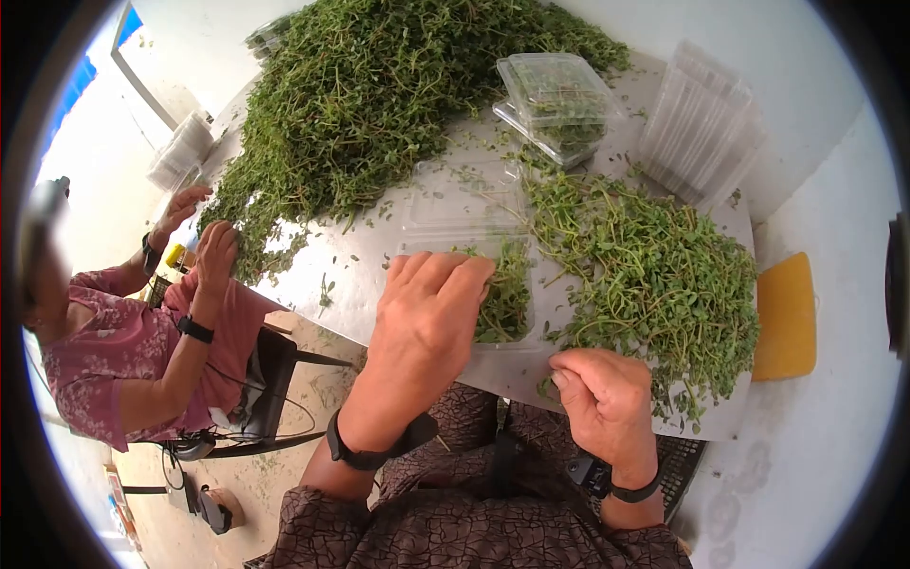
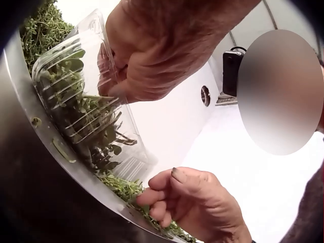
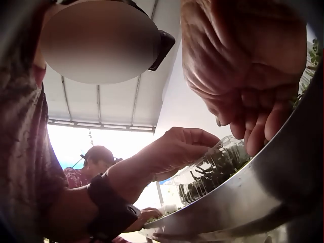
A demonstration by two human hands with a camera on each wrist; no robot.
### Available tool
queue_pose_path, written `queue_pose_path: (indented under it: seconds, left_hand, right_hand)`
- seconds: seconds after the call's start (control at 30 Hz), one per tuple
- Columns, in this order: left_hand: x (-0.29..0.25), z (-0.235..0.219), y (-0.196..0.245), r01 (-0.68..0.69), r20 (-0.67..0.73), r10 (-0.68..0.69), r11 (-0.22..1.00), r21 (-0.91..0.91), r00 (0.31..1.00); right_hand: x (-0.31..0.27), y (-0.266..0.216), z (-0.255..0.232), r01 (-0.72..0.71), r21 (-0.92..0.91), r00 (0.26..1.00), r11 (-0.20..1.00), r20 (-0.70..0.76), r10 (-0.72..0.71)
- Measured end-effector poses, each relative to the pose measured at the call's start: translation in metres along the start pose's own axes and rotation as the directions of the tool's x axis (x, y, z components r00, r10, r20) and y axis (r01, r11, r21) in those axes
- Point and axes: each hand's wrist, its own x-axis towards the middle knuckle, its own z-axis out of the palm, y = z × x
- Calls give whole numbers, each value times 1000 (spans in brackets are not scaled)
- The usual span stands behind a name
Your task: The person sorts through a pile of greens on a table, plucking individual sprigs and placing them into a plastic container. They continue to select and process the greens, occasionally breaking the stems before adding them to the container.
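Observation:
My left hand (image 1: 427, 308) reaches over the near-left part of a clear plastic container (image 1: 536, 327) with green sprigs (image 1: 507, 299) in it. In the left wrist view, some fingers of that hand (image 2: 157, 61) show through the wall of the container (image 2: 134, 121); the fingertips are hidden, so a grip cannot be told. My right hand (image 1: 607, 398) is at the table's front edge, right of the container, beside a smaller heap of greens (image 1: 654, 284). Its fingers (image 2: 159, 205) hang loosely curled, with nothing visible held in them.
A large heap of greens (image 1: 351, 104) covers the back of the metal table (image 1: 365, 251). Filled clear boxes (image 1: 559, 100) and a stack of empty ones (image 1: 701, 123) stand behind. A yellow board (image 1: 787, 318) is at the right. Another person (image 1: 123, 351) sits at the left, hands by the heap.

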Motion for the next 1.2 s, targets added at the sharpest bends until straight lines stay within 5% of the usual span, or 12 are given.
queue_pose_path:
  seconds: [0.17,0.43,0.6,1.2]
  left_hand:
    - [-5,-5,3,56,5,-56,998,-42,998]
    - [-25,-24,6,-59,102,57,998,14,993]
    - [-31,-27,4,-65,149,61,998,22,987]
    - [-36,-16,-5,-79,245,89,996,-49,965]
  right_hand:
    - [-2,1,-3,13,5,1000,1000,0,-13]
    - [23,-15,-15,147,-107,989,983,4,-147]
    - [40,-36,-4,320,-206,933,925,236,-270]
    - [64,-14,36,221,-470,971,854,190,-146]
